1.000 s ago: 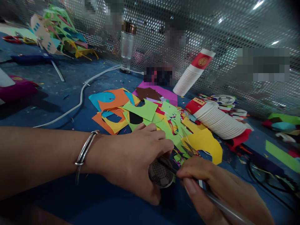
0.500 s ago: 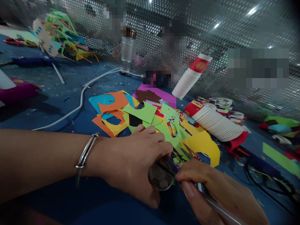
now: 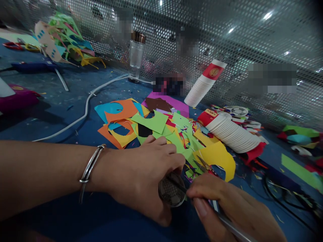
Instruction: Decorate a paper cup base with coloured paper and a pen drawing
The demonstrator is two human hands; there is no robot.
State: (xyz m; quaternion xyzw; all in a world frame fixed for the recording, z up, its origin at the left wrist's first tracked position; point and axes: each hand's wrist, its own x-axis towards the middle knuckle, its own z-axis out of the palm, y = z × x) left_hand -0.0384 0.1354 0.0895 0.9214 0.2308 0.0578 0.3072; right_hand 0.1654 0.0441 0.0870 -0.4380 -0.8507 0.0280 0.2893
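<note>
My left hand [image 3: 141, 178], with a silver bangle at the wrist, is curled around a small round piece [image 3: 170, 193] whose face has dark grid-like lines. Fingers and palm cover its left side. My right hand [image 3: 227, 205] pinches a pen [image 3: 225, 220] with a dark front part and a pale, see-through barrel. The pen's dark front reaches across the round piece's face; its very tip is hard to see near my left fingers. Just beyond my right hand lie scissors [image 3: 204, 164], blades showing and handles partly hidden.
Colored paper offcuts [image 3: 152, 122] spread ahead of my hands. Two paper cup stacks, one standing tilted [image 3: 202, 87], one lying down [image 3: 234, 132], sit behind. A glass bottle [image 3: 136, 57], white cable [image 3: 87, 104], glue gun [image 3: 37, 67] and glasses [image 3: 285, 191] are around. Perforated metal panel [image 3: 156, 40] borders the back.
The view has shifted very slightly. Both hands keep their grips, and the pen stays across the round piece with little visible movement.
</note>
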